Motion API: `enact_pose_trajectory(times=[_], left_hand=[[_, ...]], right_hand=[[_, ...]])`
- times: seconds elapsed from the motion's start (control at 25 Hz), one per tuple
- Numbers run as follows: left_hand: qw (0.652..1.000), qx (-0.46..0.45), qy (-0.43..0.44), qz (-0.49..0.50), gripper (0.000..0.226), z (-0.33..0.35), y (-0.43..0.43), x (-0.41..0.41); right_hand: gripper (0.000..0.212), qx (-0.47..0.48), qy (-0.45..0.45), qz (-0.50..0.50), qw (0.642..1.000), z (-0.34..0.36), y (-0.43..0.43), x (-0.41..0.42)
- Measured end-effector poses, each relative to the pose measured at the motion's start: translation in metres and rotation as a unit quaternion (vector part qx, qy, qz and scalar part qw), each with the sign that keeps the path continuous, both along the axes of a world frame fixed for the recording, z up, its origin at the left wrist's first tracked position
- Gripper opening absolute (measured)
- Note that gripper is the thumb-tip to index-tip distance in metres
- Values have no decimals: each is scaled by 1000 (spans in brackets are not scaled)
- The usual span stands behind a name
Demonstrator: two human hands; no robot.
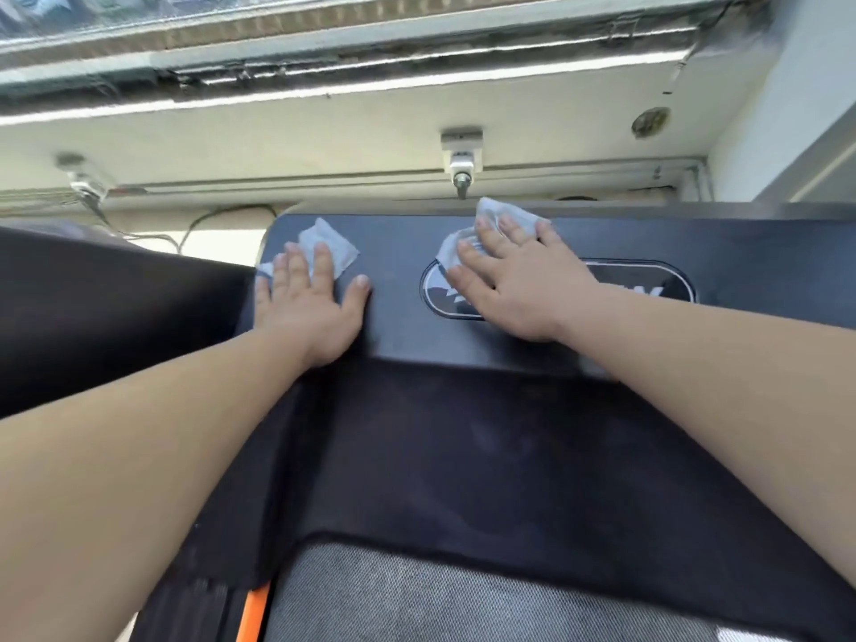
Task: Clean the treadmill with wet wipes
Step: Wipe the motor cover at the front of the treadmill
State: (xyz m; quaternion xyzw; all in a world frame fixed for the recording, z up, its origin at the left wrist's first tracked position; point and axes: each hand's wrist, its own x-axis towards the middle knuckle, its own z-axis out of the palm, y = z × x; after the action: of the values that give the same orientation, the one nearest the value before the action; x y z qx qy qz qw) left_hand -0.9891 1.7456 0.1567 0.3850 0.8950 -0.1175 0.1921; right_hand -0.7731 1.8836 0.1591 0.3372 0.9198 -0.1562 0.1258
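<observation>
Two white, crumpled sheets are at work on the treadmill: the left wipe (340, 252) and the right wipe (507, 215). Both lie on the treadmill's dark, matte motor cover (403, 289), one under each hand. The left wipe sits near the cover's rounded left corner. The right wipe sits at the cover's far edge, above the left end of the white-rimmed oval badge (648, 282).

The left hand (308, 308) lies flat, fingers straight and spread, fingertips pressing its wipe, thumb out on bare cover. The right hand (514, 280) is likewise flat, fingers straight, pressing its wipe down and hiding the badge's left part. Neither hand grips or pinches anything.

Governing relation: the cover's long axis runs left to right across the view, and the hands stand side by side along it, apart. The left hand is at the left end. The stretch right of the badge lies beyond the right hand, which is the nearer of the two to it. Judgement: a rightward stroke along that axis by the right hand would reach it. Whether that stretch is already wiped cannot be told.

Outward: a dark surface, taken to be the running belt (463, 456), lies below the cover, nearer the person. An orange strip (254, 611) shows at lower left. Beyond the cover are a white wall socket (461, 152), a dark cable (217, 214) and a grey window frame (324, 48).
</observation>
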Motion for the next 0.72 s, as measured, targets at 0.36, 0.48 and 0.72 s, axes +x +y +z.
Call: enact_pose_trajectory(times=[0.36,0.48,0.72], left_hand=[[986,5,17,-166,81,4,116,61],[955,52,-31,-289,80,-2,166,174],[904,31,-83,-417,81,0,185,323]], right_hand=[[74,103,-79,-201,971,-11,86,181],[81,98,-101,-273,952,-14,86,247],[96,51,-72,-353,931,-11,72,290]])
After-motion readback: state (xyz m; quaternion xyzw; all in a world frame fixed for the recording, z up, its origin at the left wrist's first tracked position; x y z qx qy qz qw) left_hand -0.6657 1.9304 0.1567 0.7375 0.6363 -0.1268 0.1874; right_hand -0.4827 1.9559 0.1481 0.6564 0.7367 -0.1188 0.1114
